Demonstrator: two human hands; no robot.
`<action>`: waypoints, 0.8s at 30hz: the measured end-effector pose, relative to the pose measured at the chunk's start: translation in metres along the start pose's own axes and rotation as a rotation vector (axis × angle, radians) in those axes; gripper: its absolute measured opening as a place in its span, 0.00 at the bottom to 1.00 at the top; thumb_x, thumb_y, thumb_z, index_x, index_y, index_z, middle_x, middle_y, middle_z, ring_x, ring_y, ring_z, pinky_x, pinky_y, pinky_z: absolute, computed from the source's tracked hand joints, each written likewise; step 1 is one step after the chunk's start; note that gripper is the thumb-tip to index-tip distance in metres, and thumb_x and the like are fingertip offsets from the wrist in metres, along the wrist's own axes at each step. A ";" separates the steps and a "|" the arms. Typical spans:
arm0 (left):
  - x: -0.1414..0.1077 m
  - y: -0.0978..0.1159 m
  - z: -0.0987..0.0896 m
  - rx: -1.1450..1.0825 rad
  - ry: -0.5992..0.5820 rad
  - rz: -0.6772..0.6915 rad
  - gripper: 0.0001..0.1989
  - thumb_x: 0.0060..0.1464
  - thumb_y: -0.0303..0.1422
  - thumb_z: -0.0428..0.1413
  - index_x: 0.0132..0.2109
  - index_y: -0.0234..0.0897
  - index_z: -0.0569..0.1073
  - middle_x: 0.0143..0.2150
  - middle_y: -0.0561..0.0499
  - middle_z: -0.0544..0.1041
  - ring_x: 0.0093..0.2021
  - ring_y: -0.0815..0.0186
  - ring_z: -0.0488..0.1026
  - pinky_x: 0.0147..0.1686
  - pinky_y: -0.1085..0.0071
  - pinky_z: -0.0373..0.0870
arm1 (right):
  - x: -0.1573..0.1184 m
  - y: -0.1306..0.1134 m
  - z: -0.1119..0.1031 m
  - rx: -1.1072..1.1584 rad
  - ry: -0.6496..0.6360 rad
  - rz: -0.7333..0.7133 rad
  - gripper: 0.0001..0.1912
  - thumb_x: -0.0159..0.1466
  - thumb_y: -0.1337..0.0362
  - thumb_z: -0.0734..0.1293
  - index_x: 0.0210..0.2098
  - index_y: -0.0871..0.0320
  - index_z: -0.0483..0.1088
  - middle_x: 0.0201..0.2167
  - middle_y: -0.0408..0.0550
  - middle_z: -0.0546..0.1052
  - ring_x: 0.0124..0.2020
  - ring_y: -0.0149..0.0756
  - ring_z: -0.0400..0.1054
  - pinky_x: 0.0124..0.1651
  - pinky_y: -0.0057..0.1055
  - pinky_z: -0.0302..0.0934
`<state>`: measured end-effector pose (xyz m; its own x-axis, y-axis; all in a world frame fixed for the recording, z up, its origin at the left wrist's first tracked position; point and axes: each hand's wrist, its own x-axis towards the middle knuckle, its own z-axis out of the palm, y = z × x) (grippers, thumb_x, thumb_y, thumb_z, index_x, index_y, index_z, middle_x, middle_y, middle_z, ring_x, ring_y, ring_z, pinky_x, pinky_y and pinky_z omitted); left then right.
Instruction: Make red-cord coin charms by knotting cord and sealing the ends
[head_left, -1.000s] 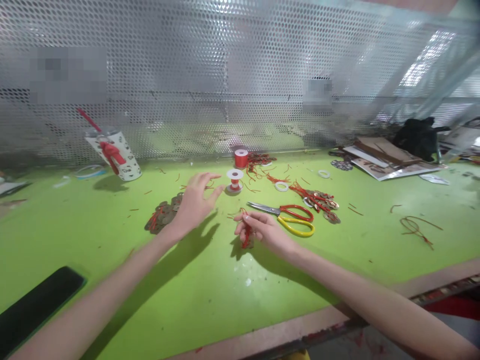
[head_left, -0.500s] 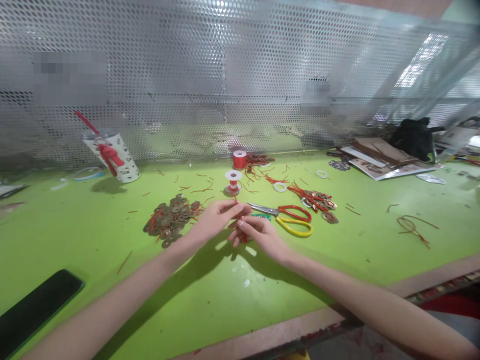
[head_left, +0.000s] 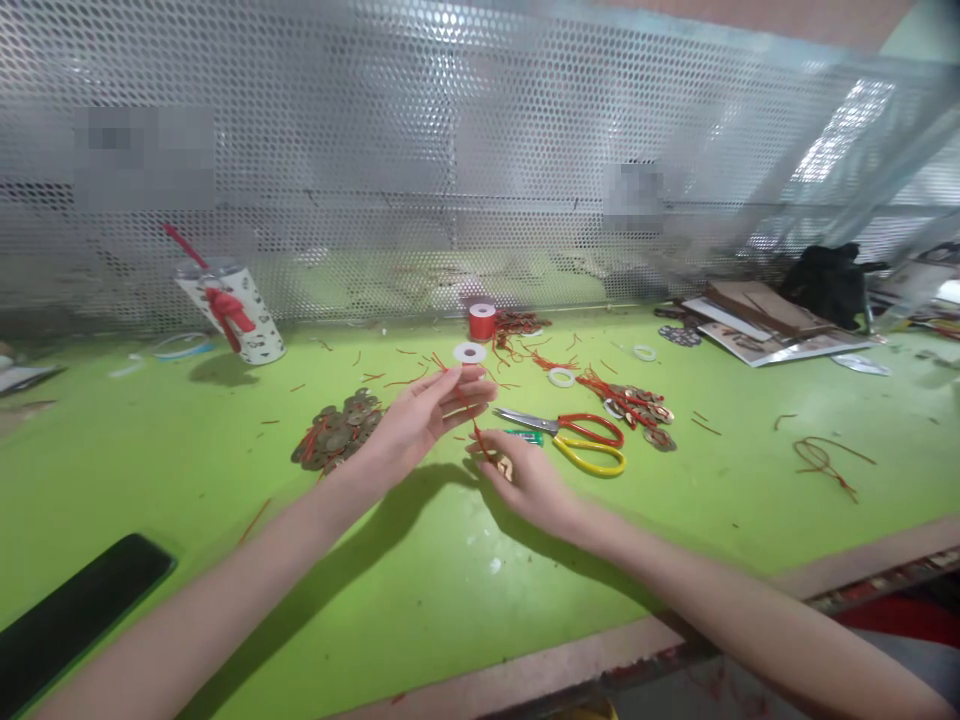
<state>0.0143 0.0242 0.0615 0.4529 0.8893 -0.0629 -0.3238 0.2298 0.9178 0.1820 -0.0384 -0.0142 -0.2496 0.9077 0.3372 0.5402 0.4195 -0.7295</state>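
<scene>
A thin red cord [head_left: 475, 428] runs between my two hands. My left hand [head_left: 424, 415] pinches its upper end between thumb and fingers, the other fingers stretched to the right. Lower and to the right, my right hand [head_left: 525, 478] is closed on the cord's lower part, with a brass coin [head_left: 505, 467] showing at its fingers. Just behind my left hand stands a white-rimmed spool [head_left: 469, 353], partly hidden. Scissors [head_left: 559, 422] with one red and one yellow handle lie right of the hands, beside a small green item [head_left: 529, 438].
A coin pile [head_left: 337, 432] lies left, tied coins [head_left: 637, 405] right. Further back are a red spool [head_left: 482, 321], a white ring [head_left: 561, 377] and a tilted cup [head_left: 244, 315]. A dark flat object [head_left: 86, 605] lies front left; papers [head_left: 772, 320] are back right.
My hands have moved apart, the left one up and leftward, the right one slightly down. The red cord now shows stretched between them, and a coin has come into sight at my right hand.
</scene>
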 end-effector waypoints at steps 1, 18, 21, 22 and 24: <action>0.000 0.002 0.001 -0.032 -0.012 0.001 0.12 0.67 0.34 0.54 0.46 0.35 0.82 0.47 0.43 0.85 0.48 0.60 0.81 0.54 0.63 0.74 | 0.001 -0.001 -0.001 -0.016 -0.015 0.011 0.07 0.68 0.68 0.63 0.44 0.59 0.72 0.41 0.54 0.81 0.42 0.44 0.75 0.48 0.43 0.67; 0.017 -0.010 -0.020 -0.033 0.148 -0.081 0.12 0.68 0.28 0.53 0.44 0.33 0.82 0.46 0.42 0.85 0.41 0.66 0.83 0.46 0.73 0.79 | -0.006 -0.027 -0.010 0.488 -0.574 0.044 0.20 0.75 0.55 0.58 0.44 0.61 0.77 0.42 0.53 0.83 0.44 0.41 0.76 0.50 0.36 0.67; 0.019 -0.007 -0.022 -0.049 0.208 -0.079 0.12 0.68 0.27 0.53 0.44 0.32 0.82 0.42 0.43 0.85 0.38 0.69 0.82 0.43 0.76 0.80 | -0.004 -0.028 -0.014 0.585 -0.603 0.093 0.21 0.76 0.54 0.56 0.44 0.62 0.74 0.41 0.57 0.83 0.46 0.40 0.75 0.54 0.38 0.64; 0.019 -0.006 -0.023 -0.051 0.215 -0.079 0.12 0.68 0.27 0.53 0.44 0.32 0.82 0.41 0.43 0.85 0.37 0.69 0.82 0.41 0.77 0.80 | -0.003 -0.028 -0.015 0.617 -0.608 0.112 0.20 0.75 0.54 0.57 0.44 0.62 0.74 0.41 0.57 0.83 0.46 0.39 0.76 0.54 0.38 0.64; 0.019 -0.006 -0.023 -0.053 0.222 -0.078 0.12 0.68 0.28 0.52 0.45 0.33 0.82 0.40 0.44 0.85 0.35 0.70 0.82 0.40 0.78 0.80 | -0.003 -0.029 -0.016 0.675 -0.621 0.149 0.17 0.74 0.55 0.59 0.43 0.62 0.73 0.39 0.57 0.83 0.43 0.38 0.76 0.52 0.37 0.65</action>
<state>0.0058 0.0490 0.0462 0.2864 0.9317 -0.2232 -0.3405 0.3167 0.8853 0.1798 -0.0530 0.0158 -0.7058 0.7080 -0.0244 0.0679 0.0333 -0.9971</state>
